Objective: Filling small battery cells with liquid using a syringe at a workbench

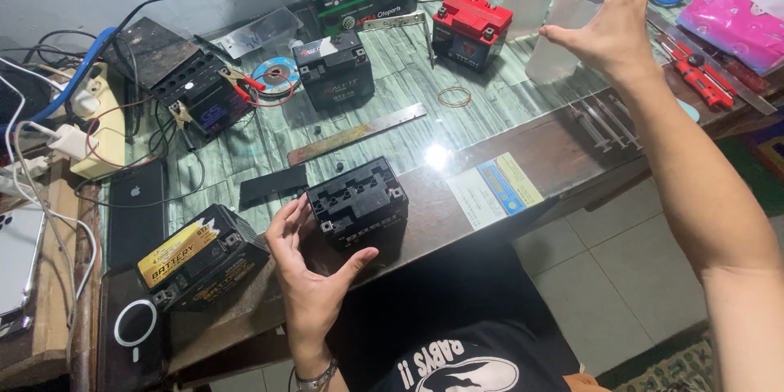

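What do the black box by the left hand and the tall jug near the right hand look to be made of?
The black battery case looks like matte moulded hard plastic: dull surface, ribbed top. The jug by the right hand seems translucent plastic; shapes behind show through it mistily.

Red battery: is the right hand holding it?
No. The right hand is raised open by the clear bottle, apart from the red battery.
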